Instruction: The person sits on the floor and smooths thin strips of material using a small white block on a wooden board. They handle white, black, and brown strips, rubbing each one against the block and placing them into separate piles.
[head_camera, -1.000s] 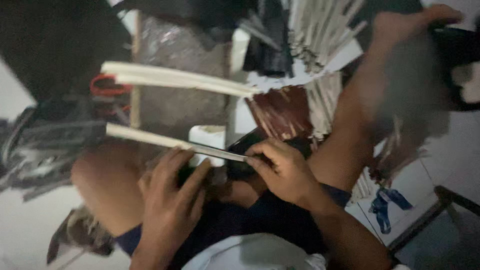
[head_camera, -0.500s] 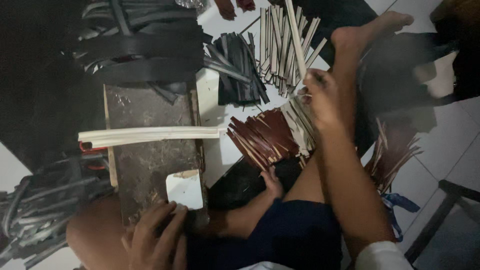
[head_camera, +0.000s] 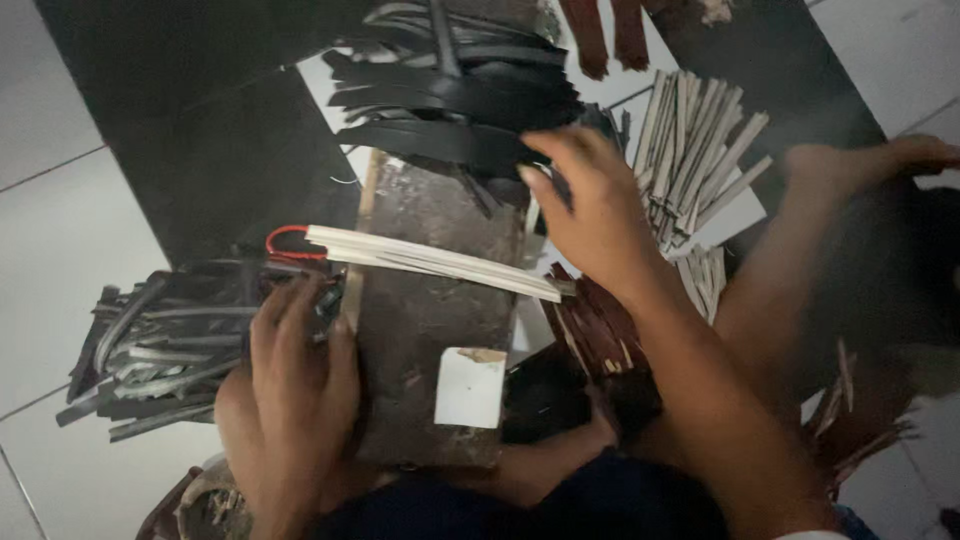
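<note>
White floor tiles (head_camera: 60, 240) carry a worn wooden board (head_camera: 430, 330). Nearest, left hand (head_camera: 295, 385) lies flat, fingers spread, on the board's left edge beside grey strips (head_camera: 160, 340). Pale strip bundle (head_camera: 430, 262) crosses the board. Farther, right hand (head_camera: 595, 215) hovers open, empty, near black strips (head_camera: 450, 110).

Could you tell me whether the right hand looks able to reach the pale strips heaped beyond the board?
Probably yes: the right hand hovers open just beside the pale strips, with nothing between them.
</note>
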